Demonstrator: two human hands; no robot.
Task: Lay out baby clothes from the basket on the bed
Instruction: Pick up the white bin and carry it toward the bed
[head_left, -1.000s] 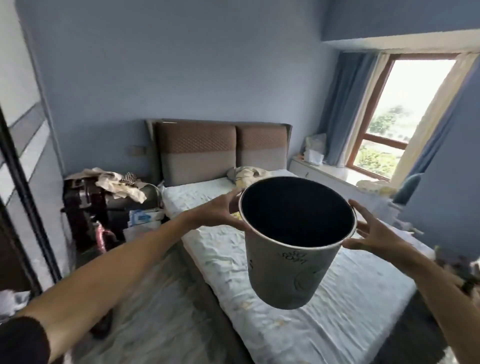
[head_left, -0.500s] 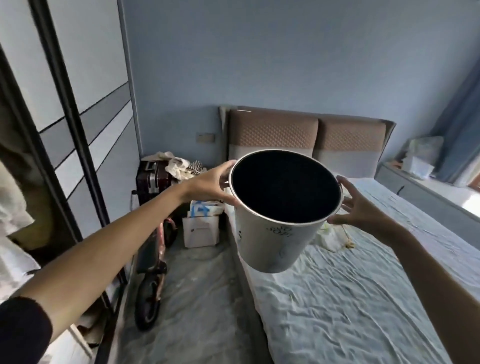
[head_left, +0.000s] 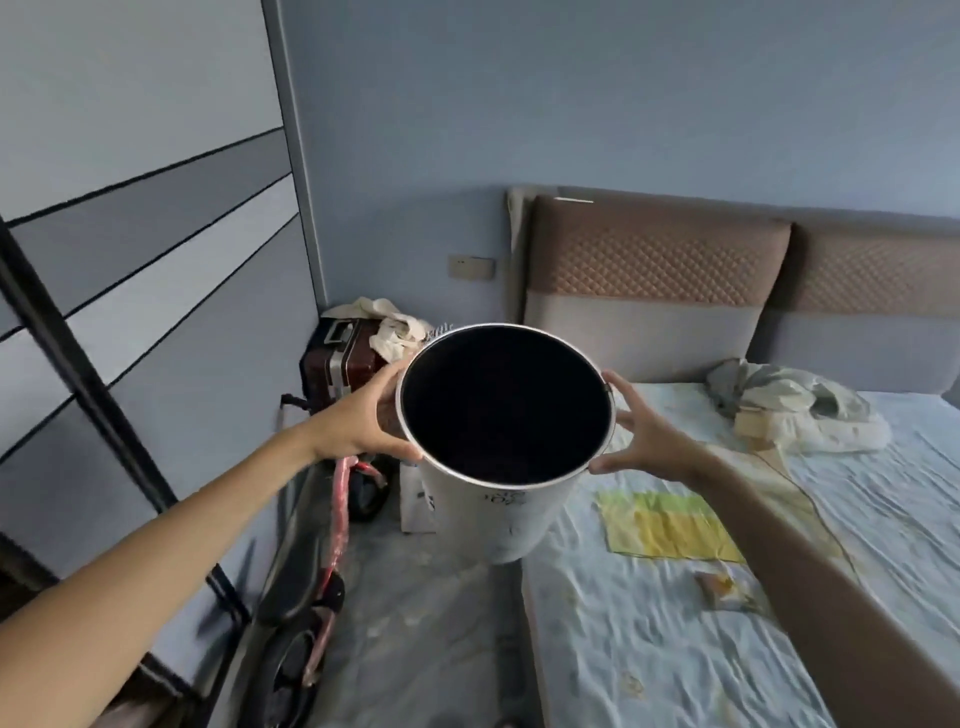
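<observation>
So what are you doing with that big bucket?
A person holds a white basket up in the air with both hands, the left hand on one side of the rim and the right hand on the other. It hangs over the edge of the bed. The inside looks dark, so I cannot tell what is in it. A yellow-green cloth lies flat on the bed, and a crumpled pile sits near the headboard.
</observation>
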